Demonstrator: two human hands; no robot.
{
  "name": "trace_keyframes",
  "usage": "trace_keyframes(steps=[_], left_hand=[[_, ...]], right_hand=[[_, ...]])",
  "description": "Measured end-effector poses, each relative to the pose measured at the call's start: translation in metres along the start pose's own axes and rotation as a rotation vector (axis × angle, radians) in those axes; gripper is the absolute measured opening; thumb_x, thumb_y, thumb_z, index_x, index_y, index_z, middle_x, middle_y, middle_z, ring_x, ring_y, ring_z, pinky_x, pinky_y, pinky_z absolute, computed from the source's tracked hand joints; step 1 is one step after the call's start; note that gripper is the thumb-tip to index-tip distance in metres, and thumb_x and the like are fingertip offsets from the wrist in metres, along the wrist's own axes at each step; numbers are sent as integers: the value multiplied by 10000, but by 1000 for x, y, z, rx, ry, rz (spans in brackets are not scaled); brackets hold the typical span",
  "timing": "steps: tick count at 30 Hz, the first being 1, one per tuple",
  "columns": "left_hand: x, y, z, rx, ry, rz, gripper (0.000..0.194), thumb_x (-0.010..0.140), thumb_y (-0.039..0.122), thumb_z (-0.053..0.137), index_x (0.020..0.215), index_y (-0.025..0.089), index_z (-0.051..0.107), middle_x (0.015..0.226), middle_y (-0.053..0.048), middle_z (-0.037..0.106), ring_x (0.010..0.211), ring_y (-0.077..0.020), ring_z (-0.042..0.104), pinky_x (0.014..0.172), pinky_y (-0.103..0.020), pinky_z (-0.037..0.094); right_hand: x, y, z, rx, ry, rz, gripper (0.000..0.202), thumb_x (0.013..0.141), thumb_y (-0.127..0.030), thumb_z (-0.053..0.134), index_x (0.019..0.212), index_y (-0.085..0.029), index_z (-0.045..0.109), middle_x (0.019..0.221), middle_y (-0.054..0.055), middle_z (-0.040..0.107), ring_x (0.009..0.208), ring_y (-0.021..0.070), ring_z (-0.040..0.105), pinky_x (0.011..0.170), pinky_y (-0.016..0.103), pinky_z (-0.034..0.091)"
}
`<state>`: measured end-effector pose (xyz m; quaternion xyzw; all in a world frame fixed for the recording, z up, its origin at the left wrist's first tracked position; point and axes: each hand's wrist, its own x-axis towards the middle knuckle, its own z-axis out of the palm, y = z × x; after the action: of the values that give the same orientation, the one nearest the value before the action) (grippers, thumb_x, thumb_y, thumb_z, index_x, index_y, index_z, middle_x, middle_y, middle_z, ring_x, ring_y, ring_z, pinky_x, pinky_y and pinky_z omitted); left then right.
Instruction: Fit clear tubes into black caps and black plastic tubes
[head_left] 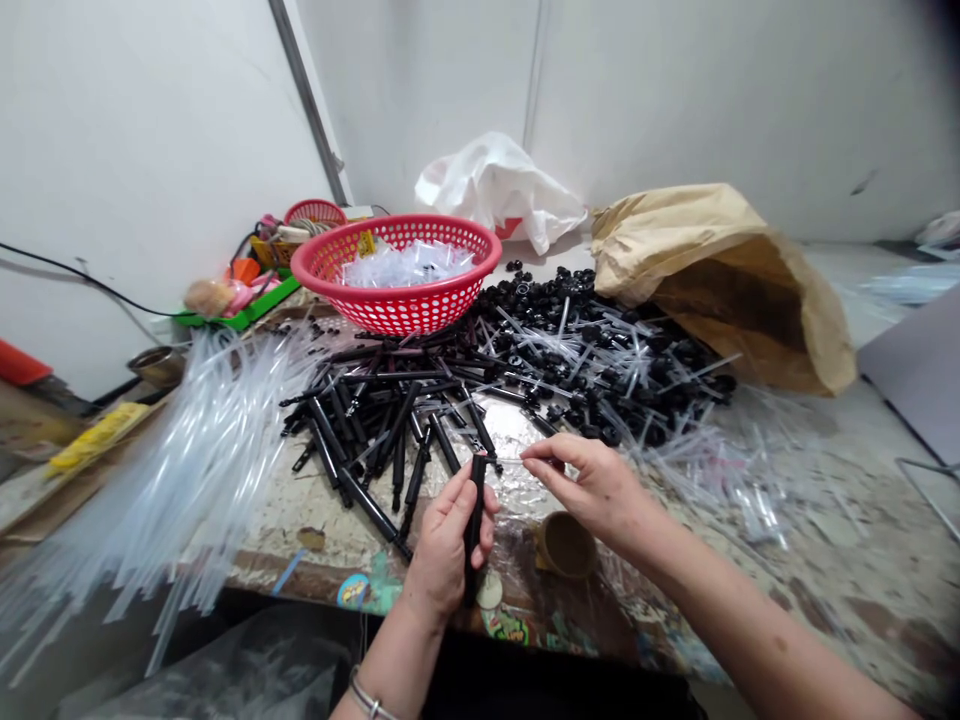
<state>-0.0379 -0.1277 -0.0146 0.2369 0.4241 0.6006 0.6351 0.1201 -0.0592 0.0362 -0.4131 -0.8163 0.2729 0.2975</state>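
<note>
My left hand (441,545) is wrapped round a slim black plastic tube (475,525), held upright near the table's front edge. Beside its top end, my right hand (596,490) pinches a thin, pale, stick-like piece (507,461) between thumb and fingertips. That piece points left toward the tube's top; whether it enters the tube I cannot tell. Beyond my hands lies a heap of similar black tubes (367,508). To its right is a pile of small black plastic parts (577,290) mixed with short clear tubes (634,362).
A red perforated basket (397,310) holds small clear pieces. Long clear tubes (202,440) overhang the table's left front edge. An open brown paper bag (675,235) lies back right, near a white plastic bag (491,180). A brown round container (568,546) sits below my right hand.
</note>
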Motion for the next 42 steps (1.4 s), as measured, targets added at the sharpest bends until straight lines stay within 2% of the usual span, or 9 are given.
trace_keyframes(steps=[7, 14, 24, 29, 32, 35, 38, 40, 42], left_hand=[[0, -1, -1, 15, -7, -9, 416, 781, 384, 614, 1143, 186, 571, 706, 13, 527, 410, -22, 395, 309, -123, 227], [1, -5, -4, 59, -63, -14, 411, 809, 376, 583, 1179, 198, 559, 725, 5, 517, 433, -27, 398, 326, -125, 236], [2, -6, -6, 38, -132, -50, 348, 850, 347, 537, 1178, 230, 553, 722, 22, 469, 429, -7, 327, 339, -113, 220], [3, -6, -7, 55, -127, -67, 329, 842, 349, 547, 1144, 220, 568, 712, 26, 470, 424, -7, 317, 333, -109, 217], [3, -9, -6, 65, -71, -53, 367, 828, 375, 558, 1155, 208, 558, 705, 30, 466, 418, -8, 313, 328, -111, 217], [2, -10, -3, 115, 20, -15, 452, 817, 415, 558, 1212, 200, 522, 716, 21, 485, 424, -18, 343, 327, -120, 248], [4, -1, -5, 211, 166, 113, 529, 819, 445, 542, 1286, 208, 464, 763, 2, 515, 478, -46, 412, 360, -140, 333], [10, 12, -11, 282, 281, 243, 555, 826, 458, 521, 1320, 221, 429, 802, -9, 533, 549, -72, 471, 416, -161, 401], [20, 28, -23, 400, 380, 362, 561, 846, 447, 490, 1355, 238, 383, 849, -20, 554, 626, -94, 516, 507, -195, 462]], right_hand=[[3, -1, 4, 35, -18, -10, 175, 837, -248, 494, 816, -187, 657, 760, 35, 670, 701, 137, 595, 677, 262, 445], [6, -2, 12, -145, -226, -35, 228, 872, -247, 447, 770, -157, 630, 715, 54, 624, 676, 143, 547, 638, 252, 406], [13, -2, 13, -164, -312, -3, 256, 877, -206, 438, 695, -135, 604, 687, 55, 591, 667, 140, 519, 632, 245, 383], [15, -2, 20, -175, -345, 37, 266, 876, -207, 431, 693, -135, 611, 677, 54, 589, 657, 141, 508, 626, 249, 368], [19, -1, 22, -164, -368, 42, 286, 880, -227, 430, 687, -137, 620, 663, 47, 591, 643, 138, 507, 615, 246, 363], [34, 5, 20, -104, -376, 22, 365, 929, -317, 347, 797, -150, 643, 730, 39, 620, 683, 136, 534, 618, 233, 378], [61, 21, 20, -337, -273, 63, 401, 957, -326, 254, 992, -179, 626, 962, 60, 638, 876, 158, 547, 738, 252, 387], [81, 33, 25, -549, -215, 124, 324, 928, -260, 326, 1019, -165, 623, 1073, 108, 613, 985, 211, 509, 800, 303, 361], [96, 44, 32, -637, -206, 161, 256, 862, -178, 411, 972, -132, 639, 1067, 159, 611, 1011, 265, 485, 807, 354, 337]])
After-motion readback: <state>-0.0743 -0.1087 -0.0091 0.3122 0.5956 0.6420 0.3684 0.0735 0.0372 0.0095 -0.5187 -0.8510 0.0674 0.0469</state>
